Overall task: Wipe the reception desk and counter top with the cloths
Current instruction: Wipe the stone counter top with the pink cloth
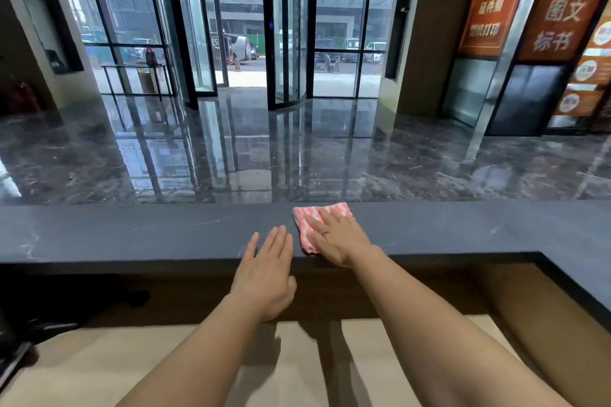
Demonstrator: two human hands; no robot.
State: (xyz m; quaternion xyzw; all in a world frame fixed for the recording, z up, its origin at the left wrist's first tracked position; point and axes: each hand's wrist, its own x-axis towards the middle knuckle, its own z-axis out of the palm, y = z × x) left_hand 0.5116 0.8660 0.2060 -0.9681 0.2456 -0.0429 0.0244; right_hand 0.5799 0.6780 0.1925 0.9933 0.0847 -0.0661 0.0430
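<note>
Two hands: both in view, reaching fwd from bottom of frame over the lower desk to the dark upper ledge.
Right hand [337, 236]: palm down, flat on the cloth; fingers [325, 215] straight and spread, pressing, not curled round anything.
Left hand [268, 269]: palm down, fingers together and extended, released, nothing held; fingertips over near edge of the table, rest of hand hangs off the front edge. Contact w/ surface: cannot tell.
Cloth [309, 225]: pink/white stripe, folded to approx. square, lying flat on the table; far edge close to far edge of top, near corner close to near edge. Right-hand side covered by right hand.
Hand spacing: left hand just beside cloth, on its left; not touching it.
Table [132, 235]: dark grey stone-look counter top, runs full width, turns toward camera at right side.
Lower desk [132, 363]: light wood-tone surface below and nearer than the table; forearm shadows across it.
Containers: none identifiable on the table or lower desk.
Floor [330, 158]: glossy dark marble beyond the table, reflecting glazing.
Revolving door [238, 26]: glass, centre rear; vehicles visible outside.
Signs [558, 0]: orange panels w/ white characters, upper right.
</note>
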